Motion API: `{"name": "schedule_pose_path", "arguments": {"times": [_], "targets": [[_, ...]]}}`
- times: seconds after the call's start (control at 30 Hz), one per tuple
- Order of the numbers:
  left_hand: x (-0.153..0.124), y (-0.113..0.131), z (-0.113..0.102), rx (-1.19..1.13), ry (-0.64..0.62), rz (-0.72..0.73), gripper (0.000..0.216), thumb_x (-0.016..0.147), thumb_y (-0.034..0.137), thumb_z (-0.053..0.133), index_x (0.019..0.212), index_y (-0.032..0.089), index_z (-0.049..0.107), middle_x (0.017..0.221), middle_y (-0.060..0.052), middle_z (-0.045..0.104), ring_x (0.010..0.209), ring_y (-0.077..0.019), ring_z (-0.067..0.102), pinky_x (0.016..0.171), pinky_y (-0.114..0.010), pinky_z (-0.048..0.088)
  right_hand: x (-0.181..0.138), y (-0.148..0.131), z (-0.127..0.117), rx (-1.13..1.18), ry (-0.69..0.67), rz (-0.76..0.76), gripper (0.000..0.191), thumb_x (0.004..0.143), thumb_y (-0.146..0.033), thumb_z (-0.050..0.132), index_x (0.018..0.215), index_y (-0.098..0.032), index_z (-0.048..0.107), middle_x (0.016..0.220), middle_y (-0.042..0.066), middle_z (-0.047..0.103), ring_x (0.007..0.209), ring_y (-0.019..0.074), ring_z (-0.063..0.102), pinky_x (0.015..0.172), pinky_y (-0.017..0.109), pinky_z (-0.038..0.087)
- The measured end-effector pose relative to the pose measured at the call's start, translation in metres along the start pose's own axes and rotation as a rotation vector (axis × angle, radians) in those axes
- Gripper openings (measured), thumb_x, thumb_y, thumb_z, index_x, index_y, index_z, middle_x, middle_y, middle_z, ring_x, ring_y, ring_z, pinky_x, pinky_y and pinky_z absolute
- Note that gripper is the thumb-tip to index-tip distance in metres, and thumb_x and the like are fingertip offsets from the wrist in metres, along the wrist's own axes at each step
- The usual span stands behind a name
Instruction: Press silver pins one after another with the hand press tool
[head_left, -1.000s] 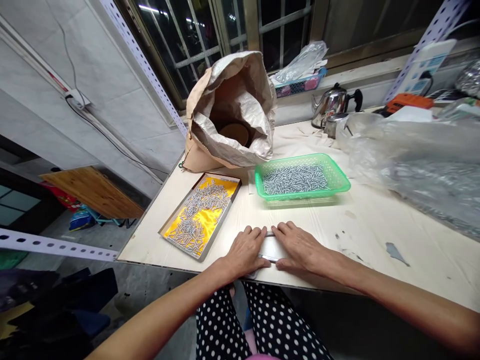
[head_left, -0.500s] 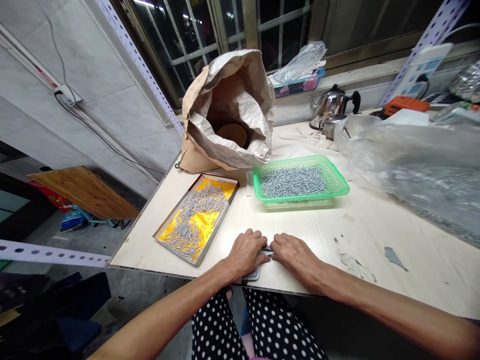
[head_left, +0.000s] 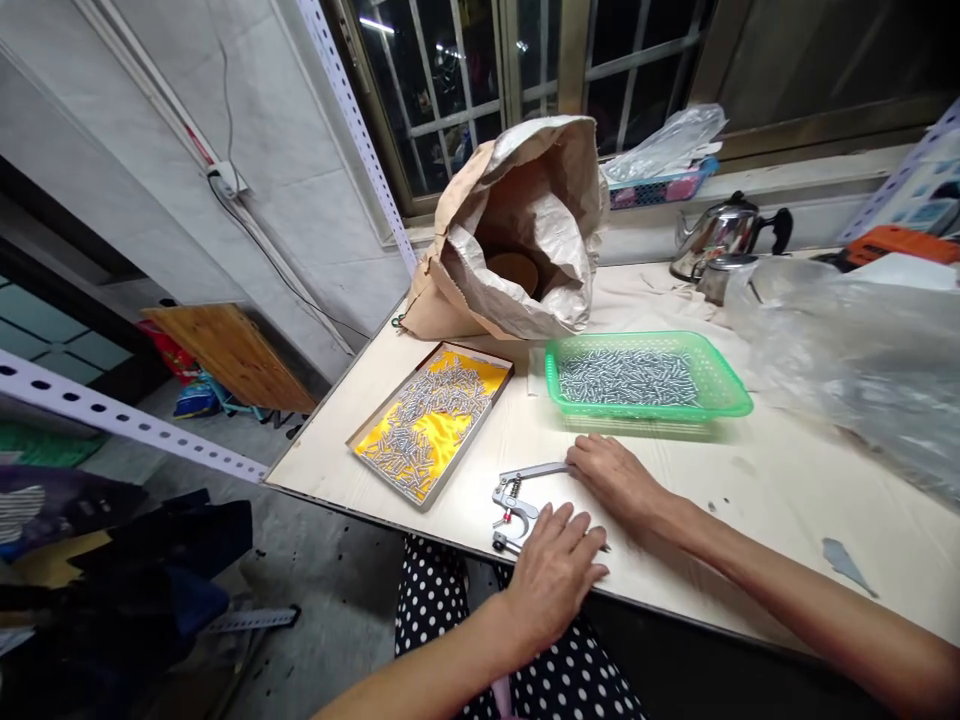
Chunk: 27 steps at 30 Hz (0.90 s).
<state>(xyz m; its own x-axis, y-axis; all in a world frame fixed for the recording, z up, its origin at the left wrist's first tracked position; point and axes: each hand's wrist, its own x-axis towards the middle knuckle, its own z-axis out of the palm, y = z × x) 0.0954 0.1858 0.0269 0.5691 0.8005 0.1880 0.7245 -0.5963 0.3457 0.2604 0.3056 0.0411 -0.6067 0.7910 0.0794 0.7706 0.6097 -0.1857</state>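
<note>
A grey metal hand-lever tool (head_left: pixel 523 507) with a spring, a red tip and a C-shaped jaw lies near the table's front edge. My right hand (head_left: pixel 616 478) has its fingers curled over the end of the tool's upper handle. Over the lower part of the tool rests my left hand (head_left: pixel 553 570), its fingers stretched out and slightly spread. That hand hides much of the lower handle. Left of the tool, a shallow tray (head_left: pixel 444 485) with a yellow lining holds many small metal pins (head_left: pixel 409 447). Similar pins fill part of a green plastic basket (head_left: pixel 724 400) behind my right hand.
A large open paper sack (head_left: pixel 457 290) stands at the back left. Along the window side are a metal kettle (head_left: pixel 716 240) and a small blue basket (head_left: pixel 660 188). Clear plastic sheeting (head_left: pixel 862 340) covers the right rear. A grey scrap (head_left: pixel 847 565) lies on the right.
My hands have come apart, uncovering the tool. My left hand moved right and nearer me, its fingers spreading; my right hand went to the upper handle's end. The camera view has shifted left.
</note>
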Motion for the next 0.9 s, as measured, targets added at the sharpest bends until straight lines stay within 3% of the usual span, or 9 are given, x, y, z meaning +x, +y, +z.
{"name": "schedule_pose_path", "arguments": {"times": [0.1,0.2,0.3,0.43,0.53,0.63,0.77,0.83,0.9], "targets": [[0.000,-0.001,0.004,-0.048,0.025,-0.023,0.032,0.092,0.032,0.049,0.122,0.021,0.051,0.125,-0.008,0.057,0.130,-0.0234,0.041,0.112,-0.047,0.030,0.015,0.002,-0.002,-0.020,0.015,0.005,0.014,0.090,-0.015,0.049,0.081,-0.015,0.061,0.086,0.007,0.059,0.084,0.0214,0.050,0.074,0.031,0.034],[0.000,-0.003,0.007,-0.079,0.054,-0.028,0.039,0.091,0.037,0.052,0.125,0.020,0.049,0.130,-0.009,0.055,0.133,-0.0247,0.037,0.113,-0.049,0.028,0.024,-0.015,-0.008,-0.019,0.011,-0.023,0.013,0.088,-0.013,0.051,0.082,-0.014,0.062,0.087,0.008,0.059,0.084,0.0207,0.049,0.072,0.031,0.033],[-0.001,-0.005,0.012,-0.105,0.052,-0.035,0.043,0.087,0.038,0.057,0.126,0.018,0.050,0.128,-0.010,0.056,0.126,-0.0263,0.044,0.110,-0.046,0.033,0.032,-0.051,-0.012,0.069,-0.026,-0.248,0.010,0.089,-0.017,0.055,0.089,-0.019,0.065,0.091,0.003,0.060,0.086,0.0181,0.048,0.071,0.029,0.033],[-0.007,-0.008,0.021,-0.076,-0.005,-0.079,0.028,0.084,0.030,0.060,0.109,0.016,0.061,0.107,-0.010,0.067,0.100,-0.0272,0.061,0.090,-0.041,0.050,0.044,-0.094,-0.009,0.025,-0.120,-0.479,0.008,0.089,-0.023,0.059,0.085,-0.021,0.066,0.086,0.002,0.061,0.089,0.0196,0.047,0.068,0.032,0.031],[-0.017,-0.010,0.024,-0.049,0.019,-0.014,0.027,0.086,0.034,0.059,0.105,0.016,0.061,0.104,-0.010,0.067,0.095,-0.0255,0.062,0.084,-0.038,0.051,0.050,-0.106,-0.003,-0.093,-0.166,-0.526,0.014,0.088,-0.020,0.059,0.075,-0.018,0.065,0.083,0.003,0.061,0.088,0.0199,0.047,0.068,0.033,0.031],[-0.030,-0.012,0.021,-0.014,0.089,0.149,0.023,0.089,0.037,0.055,0.098,0.017,0.061,0.093,-0.007,0.067,0.089,-0.0210,0.062,0.079,-0.033,0.050,0.048,-0.106,0.006,-0.161,-0.134,-0.559,0.015,0.088,-0.017,0.057,0.075,-0.017,0.065,0.084,0.005,0.060,0.088,0.0202,0.048,0.069,0.034,0.032],[-0.046,-0.017,-0.006,0.006,0.277,0.335,0.018,0.090,0.030,0.051,0.092,0.016,0.062,0.072,-0.003,0.063,0.071,-0.0154,0.058,0.065,-0.026,0.047,0.038,-0.102,0.015,-0.182,-0.084,-0.567,0.012,0.086,-0.015,0.056,0.078,-0.016,0.065,0.087,0.006,0.059,0.089,0.0216,0.048,0.070,0.035,0.033],[-0.052,-0.023,-0.032,0.007,0.339,0.294,0.016,0.091,0.025,0.050,0.094,0.015,0.062,0.070,-0.003,0.062,0.068,-0.0148,0.056,0.061,-0.026,0.046,0.033,-0.098,0.015,-0.145,-0.113,-0.569,0.006,0.082,-0.016,0.060,0.076,-0.016,0.062,0.088,0.006,0.057,0.089,0.0223,0.047,0.070,0.035,0.034],[-0.055,-0.030,-0.061,0.019,0.328,0.143,0.015,0.091,0.018,0.048,0.096,0.015,0.062,0.075,-0.004,0.062,0.070,-0.0151,0.056,0.064,-0.027,0.046,0.028,-0.093,0.013,-0.059,-0.129,-0.561,0.003,0.080,-0.018,0.063,0.080,-0.017,0.060,0.090,0.006,0.057,0.088,0.0222,0.047,0.071,0.035,0.035]]}}
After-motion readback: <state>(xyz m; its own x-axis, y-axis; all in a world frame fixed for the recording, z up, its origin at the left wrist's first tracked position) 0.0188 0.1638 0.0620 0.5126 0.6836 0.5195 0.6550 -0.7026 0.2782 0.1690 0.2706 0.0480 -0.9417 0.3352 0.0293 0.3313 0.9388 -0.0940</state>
